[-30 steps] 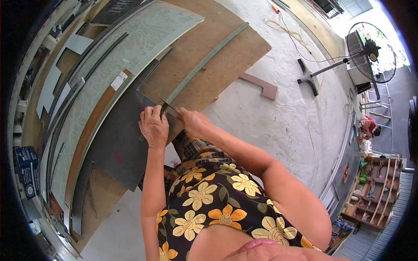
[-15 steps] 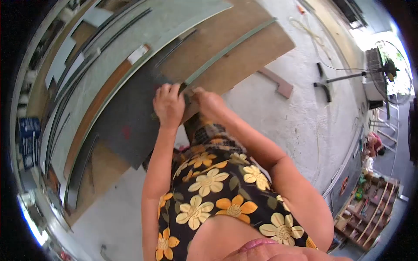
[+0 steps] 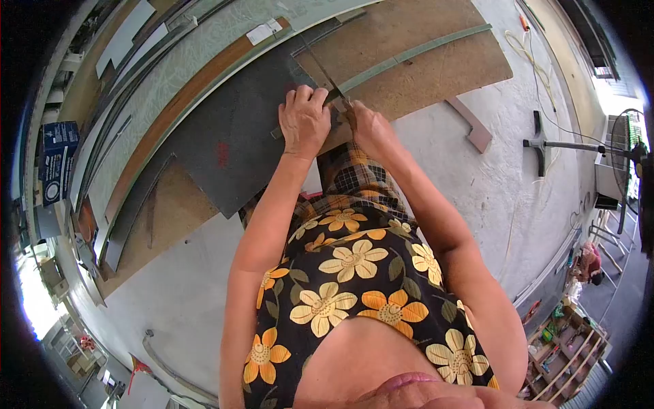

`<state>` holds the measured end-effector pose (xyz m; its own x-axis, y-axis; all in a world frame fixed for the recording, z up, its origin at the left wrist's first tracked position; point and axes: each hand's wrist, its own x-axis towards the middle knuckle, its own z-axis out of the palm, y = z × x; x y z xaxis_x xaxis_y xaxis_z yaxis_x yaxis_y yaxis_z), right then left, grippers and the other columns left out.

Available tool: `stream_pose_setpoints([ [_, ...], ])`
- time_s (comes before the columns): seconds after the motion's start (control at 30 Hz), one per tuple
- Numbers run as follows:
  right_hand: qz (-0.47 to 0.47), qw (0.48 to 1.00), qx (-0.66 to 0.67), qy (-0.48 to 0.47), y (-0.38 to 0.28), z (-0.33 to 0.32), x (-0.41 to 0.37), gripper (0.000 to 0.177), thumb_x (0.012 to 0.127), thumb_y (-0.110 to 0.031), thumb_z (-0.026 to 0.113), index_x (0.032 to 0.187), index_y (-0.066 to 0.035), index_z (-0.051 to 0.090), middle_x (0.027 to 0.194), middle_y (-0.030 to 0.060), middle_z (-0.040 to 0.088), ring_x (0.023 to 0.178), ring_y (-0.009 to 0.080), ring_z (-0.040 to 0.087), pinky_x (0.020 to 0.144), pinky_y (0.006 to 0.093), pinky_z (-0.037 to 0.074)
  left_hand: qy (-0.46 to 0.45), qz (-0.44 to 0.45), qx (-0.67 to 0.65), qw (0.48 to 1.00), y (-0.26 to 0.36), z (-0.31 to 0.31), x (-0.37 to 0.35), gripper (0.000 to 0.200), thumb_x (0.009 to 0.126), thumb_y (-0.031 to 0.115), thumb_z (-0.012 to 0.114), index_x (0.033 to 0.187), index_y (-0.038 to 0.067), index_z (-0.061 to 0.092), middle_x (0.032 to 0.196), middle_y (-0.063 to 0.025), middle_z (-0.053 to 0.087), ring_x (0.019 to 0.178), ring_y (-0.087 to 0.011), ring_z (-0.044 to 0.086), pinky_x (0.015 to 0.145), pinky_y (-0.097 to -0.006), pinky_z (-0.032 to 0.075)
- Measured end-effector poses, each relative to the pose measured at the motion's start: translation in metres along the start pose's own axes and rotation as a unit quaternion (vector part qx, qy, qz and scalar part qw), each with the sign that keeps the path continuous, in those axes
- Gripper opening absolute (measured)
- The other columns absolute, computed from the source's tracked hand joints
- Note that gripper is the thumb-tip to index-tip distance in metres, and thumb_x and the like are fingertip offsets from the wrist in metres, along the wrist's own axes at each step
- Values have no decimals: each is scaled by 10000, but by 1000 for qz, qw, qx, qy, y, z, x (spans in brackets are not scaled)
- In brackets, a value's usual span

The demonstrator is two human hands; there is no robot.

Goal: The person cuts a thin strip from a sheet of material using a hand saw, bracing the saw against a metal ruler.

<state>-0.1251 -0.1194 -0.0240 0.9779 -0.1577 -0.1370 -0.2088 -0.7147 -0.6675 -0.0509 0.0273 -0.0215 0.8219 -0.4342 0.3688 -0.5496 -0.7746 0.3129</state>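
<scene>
Fingers [image 3: 302, 97] of the left hand [image 3: 306, 131] curled over the black sheet [image 3: 235, 123], can't tell if pinching; right hand [image 3: 373, 133] gripped a thin tool [image 3: 330, 80] aimed at eleven o'clock, beside the green strip [image 3: 436, 46] running toward two. Probably mid-cut, so steady pressure was called for.

No text can be read: white print [image 3: 52, 189] on a blue box [image 3: 61, 146], red marks [image 3: 222, 154] near a dark sheet [image 3: 238, 112]'s lower corner, and a white label [image 3: 263, 31] are illegible.
</scene>
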Motion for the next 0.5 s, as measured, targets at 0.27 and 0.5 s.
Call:
stream_pose_setpoints([
  [0.27,93,993,3,-68,11,-17,-80,197,914,-133,464,1072,-30,521,897,316,620,884,516,577,726,588,435,4,6,8,1000,-2,4,-2,206,762,170,741,945,164,648,882,-23,534,893,-251,556,712,-422,474],
  [0.5,15,1000,-13,-24,-3,-6,2,267,893,-133,479,1138,-31,510,921,313,623,899,510,578,737,577,445,-24,-4,10,1000,-1,0,0,250,786,182,742,1014,145,644,940,-30,558,933,-251,563,756,-430,482],
])
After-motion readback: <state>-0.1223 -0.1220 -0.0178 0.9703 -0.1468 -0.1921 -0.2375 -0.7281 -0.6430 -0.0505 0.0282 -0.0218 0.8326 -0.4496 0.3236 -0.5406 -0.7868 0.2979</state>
